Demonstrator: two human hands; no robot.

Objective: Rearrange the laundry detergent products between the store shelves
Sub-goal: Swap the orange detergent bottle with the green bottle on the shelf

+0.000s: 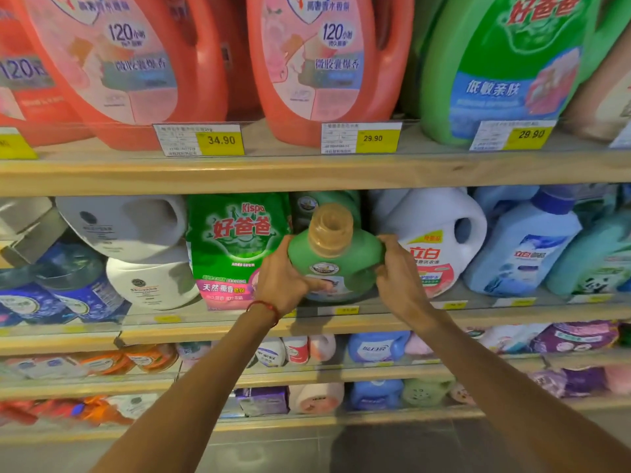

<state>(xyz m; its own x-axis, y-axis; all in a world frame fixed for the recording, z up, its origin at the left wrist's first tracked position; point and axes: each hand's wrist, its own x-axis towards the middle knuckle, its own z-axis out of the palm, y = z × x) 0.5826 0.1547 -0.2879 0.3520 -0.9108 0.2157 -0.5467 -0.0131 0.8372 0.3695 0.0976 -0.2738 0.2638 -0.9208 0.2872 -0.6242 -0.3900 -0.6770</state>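
A green detergent bottle [336, 259] with a tan cap stands on the second wooden shelf [218, 331], between a green detergent bag [235, 247] and a white jug [433, 233]. My left hand [285, 278] grips the bottle's left side, thumb across its front label. My right hand [396, 268] grips its right side. A second green bottle [321, 203] shows behind it, mostly hidden.
Large red jugs [327, 66] and a green jug [505, 63] fill the top shelf [307, 169] above yellow price tags. White jugs [123, 223], dark blue tubs [71, 285] and light blue bottles [522, 247] crowd the second shelf. Lower shelves hold several small bottles and bags.
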